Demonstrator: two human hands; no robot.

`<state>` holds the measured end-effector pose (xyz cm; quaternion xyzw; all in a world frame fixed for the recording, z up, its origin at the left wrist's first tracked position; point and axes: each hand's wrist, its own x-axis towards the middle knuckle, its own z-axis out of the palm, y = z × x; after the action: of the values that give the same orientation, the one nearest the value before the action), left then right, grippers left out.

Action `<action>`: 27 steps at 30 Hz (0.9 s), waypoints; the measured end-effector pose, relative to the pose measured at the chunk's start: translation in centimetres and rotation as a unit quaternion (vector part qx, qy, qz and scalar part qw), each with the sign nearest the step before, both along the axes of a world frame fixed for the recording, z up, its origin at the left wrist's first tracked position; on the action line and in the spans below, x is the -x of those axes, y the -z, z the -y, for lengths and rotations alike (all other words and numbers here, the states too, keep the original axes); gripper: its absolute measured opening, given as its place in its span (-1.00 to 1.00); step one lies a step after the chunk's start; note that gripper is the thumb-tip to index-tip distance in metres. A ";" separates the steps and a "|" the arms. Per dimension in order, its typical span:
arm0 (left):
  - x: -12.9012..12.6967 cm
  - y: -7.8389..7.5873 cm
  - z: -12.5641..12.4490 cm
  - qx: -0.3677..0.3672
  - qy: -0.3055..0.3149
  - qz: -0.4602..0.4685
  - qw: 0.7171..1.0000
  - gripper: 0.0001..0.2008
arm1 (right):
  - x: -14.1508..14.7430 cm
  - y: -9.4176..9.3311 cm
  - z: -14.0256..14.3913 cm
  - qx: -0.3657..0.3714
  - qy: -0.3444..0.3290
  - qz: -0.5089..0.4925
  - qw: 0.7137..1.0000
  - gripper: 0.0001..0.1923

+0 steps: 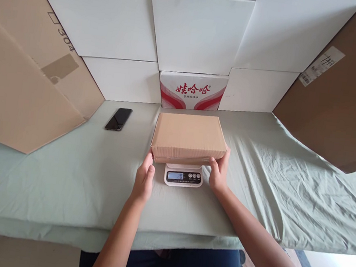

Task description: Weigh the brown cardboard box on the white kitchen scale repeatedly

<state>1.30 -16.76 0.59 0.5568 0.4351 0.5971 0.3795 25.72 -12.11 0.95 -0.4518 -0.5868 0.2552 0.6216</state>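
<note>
A closed brown cardboard box [188, 132] is over a small white digital scale [183, 185], covering its platform; I cannot tell whether the box rests on it. The scale's lit display and round buttons show in front of the box. At the box's left front corner, my left hand [144, 178] grips its side, with the fingertips hidden behind the edge. My right hand [219, 170] holds the right front corner, thumb against the front face and fingers along the side.
A black phone [118, 119] lies left of the box on the pale green cloth [70, 180]. White boxes [197, 35] and a red-and-white printed carton [192, 92] form a wall behind. Large brown cardboard panels stand at left [26, 65] and right [349, 103].
</note>
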 end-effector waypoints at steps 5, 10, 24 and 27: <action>0.0 -0.1 0.0 -0.007 0.000 -0.004 1.000 -0.26 | 0.0 -0.2 0.1 0.003 0.009 -0.012 1.000 -0.38; -0.1 -0.3 0.1 -0.008 -0.004 0.006 1.000 -0.26 | -0.8 -1.6 -0.8 -0.010 0.089 -0.184 0.979 -0.42; -0.3 -0.2 0.1 -0.010 -0.008 0.032 0.999 -0.23 | -2.5 -2.3 -3.1 0.153 0.119 -0.443 0.875 -0.67; -0.3 -0.3 0.1 -0.005 -0.011 0.034 0.999 -0.23 | -2.6 -2.1 -3.3 0.150 0.116 -0.434 0.881 -0.67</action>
<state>1.58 -16.88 0.88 0.5335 0.4248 0.6221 0.3846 28.33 -8.78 3.05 -0.4483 -0.1564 0.4364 0.7643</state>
